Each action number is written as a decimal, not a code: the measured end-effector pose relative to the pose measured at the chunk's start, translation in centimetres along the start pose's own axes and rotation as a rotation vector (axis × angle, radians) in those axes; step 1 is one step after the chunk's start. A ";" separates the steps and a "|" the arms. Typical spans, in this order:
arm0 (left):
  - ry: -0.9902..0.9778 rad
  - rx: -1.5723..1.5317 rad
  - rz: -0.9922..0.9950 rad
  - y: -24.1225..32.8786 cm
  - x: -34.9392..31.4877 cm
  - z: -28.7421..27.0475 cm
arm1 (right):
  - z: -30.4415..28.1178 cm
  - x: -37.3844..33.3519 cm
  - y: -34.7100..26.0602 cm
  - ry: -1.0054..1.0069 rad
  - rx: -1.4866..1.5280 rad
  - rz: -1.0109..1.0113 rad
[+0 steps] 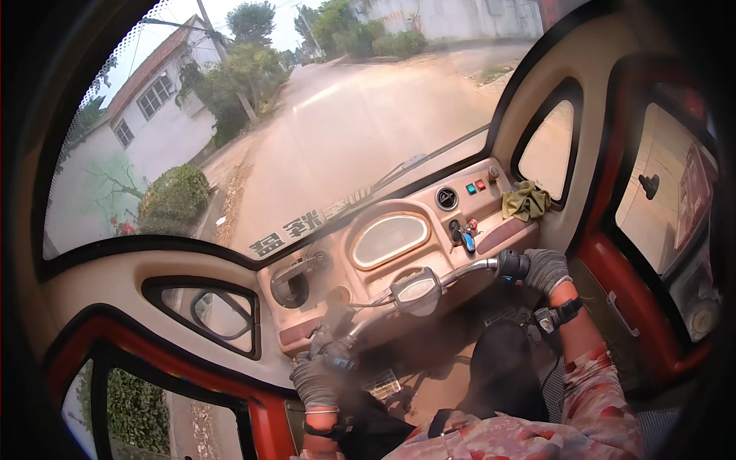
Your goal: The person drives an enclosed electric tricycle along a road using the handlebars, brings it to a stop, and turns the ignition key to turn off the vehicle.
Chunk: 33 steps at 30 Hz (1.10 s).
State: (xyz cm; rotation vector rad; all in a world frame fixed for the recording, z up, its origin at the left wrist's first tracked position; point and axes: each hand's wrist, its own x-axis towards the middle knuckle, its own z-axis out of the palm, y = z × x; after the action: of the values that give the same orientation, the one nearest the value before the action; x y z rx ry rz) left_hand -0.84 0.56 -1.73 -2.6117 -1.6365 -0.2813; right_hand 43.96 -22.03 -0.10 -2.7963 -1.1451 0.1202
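I sit in the cab of a small vehicle with a metal handlebar (469, 268) in front of me. My left hand (315, 381), in a grey glove, is wrapped round the left handlebar grip. My right hand (547, 271), gloved alike, closes round the black right grip (512, 266). Between them, a small display housing (417, 291) sits on the middle of the bar. Keys with a blue tag (466, 239) hang at the dashboard, up and left of my right hand. A black band (562, 312) circles my right wrist.
A beige dashboard (360, 230) carries an oval gauge panel (390, 239), a round vent (446, 198) and coloured switches (476, 187). An olive cloth (527, 201) lies at its right end. Beyond the windshield runs a pale road (337, 130), with a white house (157, 115) and bushes (175, 201) at left.
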 end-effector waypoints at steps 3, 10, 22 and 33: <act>0.015 -0.076 0.000 -0.6 0.2 0.4 | 0.1 0.1 -0.2 0.015 -0.014 -0.007; 0.040 -0.095 0.075 1.7 2.0 0.6 | 0.0 -0.5 1.3 0.009 0.007 0.023; 0.070 -0.108 0.162 7.5 3.3 -1.2 | -0.3 -0.9 1.4 -0.038 0.089 0.005; 0.066 -0.119 0.090 2.6 2.8 -1.5 | -0.4 0.3 -1.3 -0.063 0.025 -0.023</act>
State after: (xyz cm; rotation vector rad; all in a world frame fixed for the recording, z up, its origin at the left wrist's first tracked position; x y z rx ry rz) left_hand 2.47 1.73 0.41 -2.7207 -1.5213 -0.4694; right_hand 43.26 -20.94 0.46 -2.7750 -1.1804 0.2203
